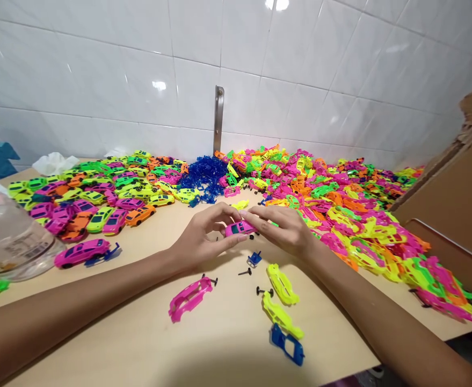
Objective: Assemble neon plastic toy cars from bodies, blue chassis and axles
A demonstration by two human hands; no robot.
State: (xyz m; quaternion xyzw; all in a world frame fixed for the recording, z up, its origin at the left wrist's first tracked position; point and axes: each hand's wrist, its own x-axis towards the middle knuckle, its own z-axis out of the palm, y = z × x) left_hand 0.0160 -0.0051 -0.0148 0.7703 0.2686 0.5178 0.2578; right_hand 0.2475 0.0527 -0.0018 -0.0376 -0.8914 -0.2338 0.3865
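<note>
Both hands meet over the middle of the table around a pink toy car (239,228). My left hand (205,231) grips the car between thumb and fingers. Against the car's right end rest the fingers of my right hand (286,228), pressed together. Just below lie a small blue part (254,259) and a black axle (245,272). Nearer me are a pink car shell (190,299), a yellow shell (283,285), another yellow piece (282,316) with a wheeled axle at its end, and a blue window piece (287,345).
Assembled toy cars (115,185) cover the back left, with blue parts (205,174) behind the hands. Colourful shells (328,199) spread across the right. A clear plastic container (14,242) stands left; a cardboard box (453,204) stands right. Tiled wall (195,80) behind.
</note>
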